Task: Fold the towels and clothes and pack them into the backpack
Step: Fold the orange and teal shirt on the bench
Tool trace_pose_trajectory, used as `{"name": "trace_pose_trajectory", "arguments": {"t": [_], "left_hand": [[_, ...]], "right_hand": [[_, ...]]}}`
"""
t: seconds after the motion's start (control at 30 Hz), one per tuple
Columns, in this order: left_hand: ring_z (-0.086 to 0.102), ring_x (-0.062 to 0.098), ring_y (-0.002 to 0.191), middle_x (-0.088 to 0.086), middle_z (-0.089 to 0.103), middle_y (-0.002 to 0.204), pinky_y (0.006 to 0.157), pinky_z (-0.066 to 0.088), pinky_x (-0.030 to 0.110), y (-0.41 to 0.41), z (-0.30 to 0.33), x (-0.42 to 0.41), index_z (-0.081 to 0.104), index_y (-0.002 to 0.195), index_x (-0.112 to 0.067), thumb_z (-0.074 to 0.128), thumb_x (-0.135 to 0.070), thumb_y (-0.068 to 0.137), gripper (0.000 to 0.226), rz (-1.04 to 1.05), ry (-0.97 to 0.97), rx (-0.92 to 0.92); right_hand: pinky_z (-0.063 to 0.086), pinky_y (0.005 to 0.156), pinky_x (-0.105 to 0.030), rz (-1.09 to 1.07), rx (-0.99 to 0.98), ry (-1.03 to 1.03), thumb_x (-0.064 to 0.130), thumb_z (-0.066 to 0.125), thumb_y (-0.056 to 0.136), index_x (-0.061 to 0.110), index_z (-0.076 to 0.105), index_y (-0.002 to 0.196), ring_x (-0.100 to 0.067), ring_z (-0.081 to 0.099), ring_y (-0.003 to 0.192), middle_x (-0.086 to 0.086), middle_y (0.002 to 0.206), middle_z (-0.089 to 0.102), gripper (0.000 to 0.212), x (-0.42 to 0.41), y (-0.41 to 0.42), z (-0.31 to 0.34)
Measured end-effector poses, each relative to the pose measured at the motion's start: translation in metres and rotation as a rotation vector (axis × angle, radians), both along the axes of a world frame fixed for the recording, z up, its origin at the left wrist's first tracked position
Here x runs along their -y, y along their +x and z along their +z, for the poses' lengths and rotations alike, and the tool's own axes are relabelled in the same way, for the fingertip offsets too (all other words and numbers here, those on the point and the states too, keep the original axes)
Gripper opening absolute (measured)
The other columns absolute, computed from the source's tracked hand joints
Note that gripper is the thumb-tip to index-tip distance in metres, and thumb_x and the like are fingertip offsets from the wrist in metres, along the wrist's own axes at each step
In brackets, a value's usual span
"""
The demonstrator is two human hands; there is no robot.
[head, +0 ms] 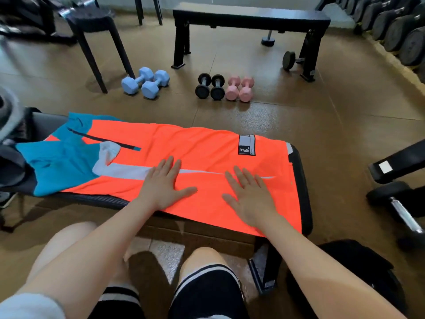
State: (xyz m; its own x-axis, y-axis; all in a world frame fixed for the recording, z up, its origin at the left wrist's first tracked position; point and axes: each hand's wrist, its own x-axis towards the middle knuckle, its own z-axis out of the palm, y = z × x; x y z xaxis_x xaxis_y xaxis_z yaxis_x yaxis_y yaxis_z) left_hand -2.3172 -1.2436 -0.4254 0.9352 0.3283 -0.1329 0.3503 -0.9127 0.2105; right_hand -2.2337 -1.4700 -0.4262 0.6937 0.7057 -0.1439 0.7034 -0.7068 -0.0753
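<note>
Here's the orange garment (207, 157), spread flat along the padded bench (303, 192), its blue shoulder panels and dark zip over at the left end, a small label patch near the far right edge, and a pale stripe running down the middle where two edges seem to meet. Both palms are down on it! The left hand (164, 184) lies flat with fingers straight and spread, pressing the cloth just left of centre; the right hand (249, 194) does the same just beside it, fingers fanned, gripping nothing. Looks like smoothing work, or the pause ahead of a fold.

How far along? Early, by my reading. The sides look tucked in lengthwise, but the piece lies at full length, so the crosswise folds are not yet made, and nothing here looks packed. A dark bag-like shape (358, 268) sits on the floor at lower right, likely the backpack, though I can't be sure, and whether it's open I can't tell. No towels that I can pick out from here; something grey and dark is heaped at the bench's left end (11, 162), too blurred to name.

Out beyond: blue dumbbells (146, 81), a black pair (210, 86) and a pink pair (240, 88) on the brown floor (322, 107), a black flat weight bench (250, 14) behind them, a stool (92, 19) at upper left, a rack of dumbbells (395, 26) up the right side
</note>
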Motion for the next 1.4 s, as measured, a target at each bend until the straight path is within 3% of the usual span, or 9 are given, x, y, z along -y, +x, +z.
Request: {"name": "trace_pose_trajectory", "arguments": {"t": [0.13,0.27,0.57,0.73,0.87,0.97,1.1,1.3,1.4], "left_hand": [[0.011,0.027,0.143,0.011,0.010,0.156,0.115,0.013,0.040,0.010,0.003,-0.026,0.014,0.148,-0.022,0.000,-0.085,0.054,0.114,0.016,0.076,-0.035],[0.054,0.034,0.105,0.016,0.058,0.112,0.089,0.045,0.041,0.025,0.015,-0.052,0.058,0.120,-0.012,0.010,-0.074,0.077,0.090,-0.071,0.048,0.178],[0.056,0.029,0.100,0.011,0.058,0.105,0.084,0.046,0.038,0.113,0.043,-0.215,0.061,0.105,-0.009,0.047,-0.022,0.091,0.024,-0.004,-0.029,0.233],[0.057,0.026,0.106,0.009,0.064,0.112,0.088,0.045,0.034,0.155,0.025,-0.308,0.060,0.109,-0.013,0.049,-0.030,0.093,0.026,0.144,-0.113,-0.157],[0.056,0.027,0.109,0.013,0.062,0.118,0.089,0.042,0.032,0.176,0.004,-0.332,0.061,0.112,-0.006,0.041,-0.058,0.089,0.060,0.108,-0.229,-0.636],[0.060,0.023,0.093,0.007,0.066,0.100,0.083,0.046,0.031,0.188,-0.004,-0.329,0.067,0.096,-0.012,0.050,-0.066,0.079,0.058,0.047,-0.320,-0.757],[0.053,0.012,0.069,-0.004,0.058,0.070,0.063,0.040,0.023,0.189,-0.007,-0.323,0.063,0.078,-0.020,0.065,-0.028,0.081,0.009,-0.035,-0.527,-0.522],[0.045,-0.003,0.057,-0.010,0.051,0.065,0.058,0.035,0.011,0.167,0.017,-0.333,0.051,0.069,-0.029,0.060,-0.008,0.087,0.030,0.029,-0.715,0.016],[0.043,0.000,0.059,-0.004,0.052,0.066,0.058,0.034,0.010,0.154,0.027,-0.333,0.054,0.072,-0.028,0.064,-0.003,0.083,0.029,0.032,-0.773,0.131]], "right_hand": [[0.015,0.114,-0.038,-0.136,0.013,0.027,0.063,-0.007,0.074,0.014,0.026,0.146,-0.023,0.020,0.142,-0.009,0.154,0.022,0.093,0.013,0.024,0.011],[0.037,0.079,-0.040,0.058,-0.214,0.406,0.052,0.016,0.083,0.006,0.059,0.087,-0.032,0.056,0.091,-0.013,0.092,0.058,0.063,-0.062,0.047,0.041],[0.039,0.083,-0.028,0.170,-0.352,0.535,0.013,0.053,0.092,0.006,0.067,0.093,-0.023,0.057,0.093,-0.010,0.097,0.064,0.016,-0.276,0.141,0.044],[0.035,0.072,-0.020,0.151,-0.501,0.443,0.009,0.051,0.090,0.006,0.067,0.092,-0.012,0.051,0.081,-0.005,0.095,0.067,0.017,-0.357,0.182,0.026],[0.034,0.074,-0.015,0.160,-0.659,0.289,0.006,0.053,0.089,0.006,0.066,0.101,-0.009,0.052,0.086,-0.006,0.102,0.067,0.017,-0.392,0.199,-0.005],[0.036,0.072,-0.015,0.166,-0.787,0.174,0.008,0.056,0.089,0.008,0.065,0.104,-0.012,0.053,0.087,-0.004,0.097,0.063,0.017,-0.407,0.203,-0.023],[0.044,0.084,-0.025,0.097,-1.003,0.160,0.007,0.057,0.089,0.008,0.064,0.105,-0.013,0.054,0.091,-0.014,0.106,0.065,0.018,-0.412,0.201,-0.031],[0.043,0.085,-0.011,0.042,-1.420,0.248,0.001,0.046,0.094,0.009,0.043,0.135,-0.004,0.052,0.108,-0.006,0.127,0.055,0.042,-0.404,0.209,-0.025],[0.043,0.075,-0.011,0.101,-1.505,0.154,0.012,0.054,0.084,0.013,0.058,0.115,0.002,0.061,0.085,0.003,0.101,0.065,0.031,-0.403,0.213,-0.016]]}}
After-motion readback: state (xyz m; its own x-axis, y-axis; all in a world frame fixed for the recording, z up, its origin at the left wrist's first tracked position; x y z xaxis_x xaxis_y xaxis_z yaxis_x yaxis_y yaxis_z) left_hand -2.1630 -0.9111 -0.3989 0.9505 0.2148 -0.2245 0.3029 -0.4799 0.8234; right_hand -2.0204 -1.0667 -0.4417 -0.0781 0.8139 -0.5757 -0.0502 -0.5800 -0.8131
